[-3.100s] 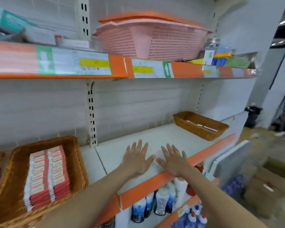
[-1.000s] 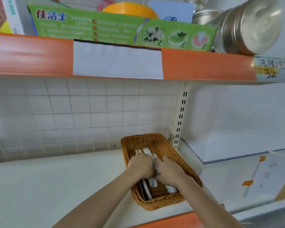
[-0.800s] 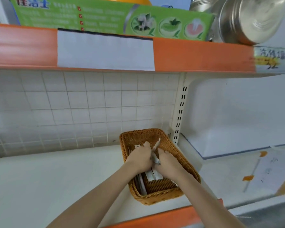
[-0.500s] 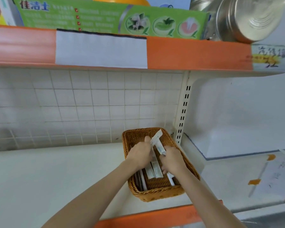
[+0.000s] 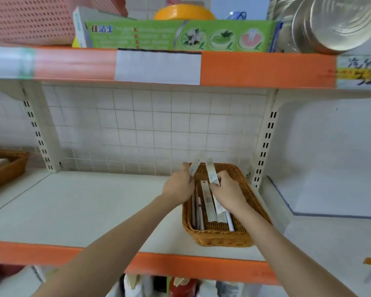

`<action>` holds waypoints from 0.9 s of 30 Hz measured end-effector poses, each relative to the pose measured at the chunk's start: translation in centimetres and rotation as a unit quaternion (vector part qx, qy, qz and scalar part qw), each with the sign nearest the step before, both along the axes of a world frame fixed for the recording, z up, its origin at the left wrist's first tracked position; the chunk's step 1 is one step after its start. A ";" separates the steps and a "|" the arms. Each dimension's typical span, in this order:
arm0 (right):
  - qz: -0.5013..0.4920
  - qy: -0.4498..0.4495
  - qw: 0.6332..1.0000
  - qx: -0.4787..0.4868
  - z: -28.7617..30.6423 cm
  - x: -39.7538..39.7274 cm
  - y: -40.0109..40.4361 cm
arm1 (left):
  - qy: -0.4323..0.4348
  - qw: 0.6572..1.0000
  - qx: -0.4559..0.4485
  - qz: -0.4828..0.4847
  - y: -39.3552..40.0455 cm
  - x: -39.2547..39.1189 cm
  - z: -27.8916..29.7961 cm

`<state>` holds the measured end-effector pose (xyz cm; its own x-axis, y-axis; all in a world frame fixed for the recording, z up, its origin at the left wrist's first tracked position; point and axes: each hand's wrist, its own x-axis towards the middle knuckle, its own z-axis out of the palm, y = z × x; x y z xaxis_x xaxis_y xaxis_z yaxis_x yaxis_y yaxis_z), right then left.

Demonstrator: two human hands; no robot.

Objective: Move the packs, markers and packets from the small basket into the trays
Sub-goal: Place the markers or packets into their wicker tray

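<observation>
A small wicker basket (image 5: 221,236) stands on the white shelf at the right, beside the shelf upright. Several long, thin white packets (image 5: 208,207) lie lengthwise inside it. My left hand (image 5: 178,186) hovers over the basket's left rim and pinches one white packet (image 5: 195,167) that sticks up and tilts right. My right hand (image 5: 228,190) is over the basket's middle and grips another white packet (image 5: 211,172), held nearly upright. The two raised packets stand close together above the basket's far rim.
A second wicker tray (image 5: 4,168) sits at the far left of the same shelf. The orange-edged shelf above (image 5: 266,69) carries a green box (image 5: 180,35), a pink basket and metal pots. Bottles stand on the shelf below. A tiled wall is behind.
Both hands have lifted a packet each out of the basket and raised them a little higher over its far rim. The view has swung left, bringing the left tray into sight.
</observation>
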<state>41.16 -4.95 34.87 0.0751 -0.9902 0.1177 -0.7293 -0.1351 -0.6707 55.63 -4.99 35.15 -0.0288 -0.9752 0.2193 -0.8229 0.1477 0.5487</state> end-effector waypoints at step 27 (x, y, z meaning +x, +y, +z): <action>0.195 0.013 0.980 0.022 -1.2 40.9 11.1 | 0.010 0.982 0.073 0.174 16.8 39.6 -1.0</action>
<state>82.05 6.17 33.65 0.4512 -0.8898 0.0686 -0.6445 -0.3780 -0.6646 95.21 11.78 34.11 0.3150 -0.9462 0.0746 -0.7984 -0.2217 0.5598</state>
